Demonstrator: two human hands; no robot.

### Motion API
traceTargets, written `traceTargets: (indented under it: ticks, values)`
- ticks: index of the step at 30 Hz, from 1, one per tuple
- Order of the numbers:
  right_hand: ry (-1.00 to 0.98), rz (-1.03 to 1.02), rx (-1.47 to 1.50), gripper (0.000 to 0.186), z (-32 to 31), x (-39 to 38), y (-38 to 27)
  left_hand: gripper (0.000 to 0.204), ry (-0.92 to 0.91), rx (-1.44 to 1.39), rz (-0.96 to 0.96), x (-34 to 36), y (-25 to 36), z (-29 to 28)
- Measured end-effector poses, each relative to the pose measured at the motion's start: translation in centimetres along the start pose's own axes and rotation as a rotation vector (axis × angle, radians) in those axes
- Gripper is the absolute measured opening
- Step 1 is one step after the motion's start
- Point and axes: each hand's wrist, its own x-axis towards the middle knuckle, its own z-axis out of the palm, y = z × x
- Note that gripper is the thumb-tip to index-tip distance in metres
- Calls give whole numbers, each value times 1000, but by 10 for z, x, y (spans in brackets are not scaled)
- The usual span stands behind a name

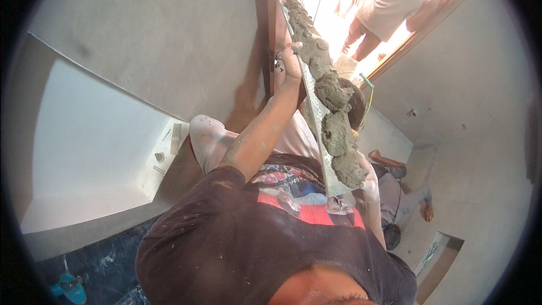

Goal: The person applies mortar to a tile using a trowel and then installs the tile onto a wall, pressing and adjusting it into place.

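Across my front I hold a long, narrow strip slab [316,117] that slants away toward the doorway. Thick lumps of wet grey mortar [337,135] lie in a row along its upper face. My left hand [290,61] grips the slab's left edge toward the far end, its fingers wrapped over the rim. At the near end, my right hand [368,183] is closed around the right side, partly hidden by slab and mortar. Just past the slab's right side sits a dark round pan [357,106], mostly covered by it.
A person [389,5] stands in the bright doorway ahead. To the right, another person in grey [395,192] is close to the plastered wall [474,164]. A pale recess [93,141] with small items lies left. A blue object [70,288] is at the lower left.
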Motion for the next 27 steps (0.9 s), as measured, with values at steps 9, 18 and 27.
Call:
traceTargets:
  ticks: [9, 18, 27]
  values:
    - [400, -271, 155, 61, -6, -28, 43, 46, 35, 30, 160, -34, 2, 81]
    - [712, -631, 62, 61, 17, -32, 42, 65, 300, 137, 172, -81, 36, 169]
    - [847, -900, -83, 61, 29, 32, 8, 59, -14, 78, 246, -109, 76, 181]
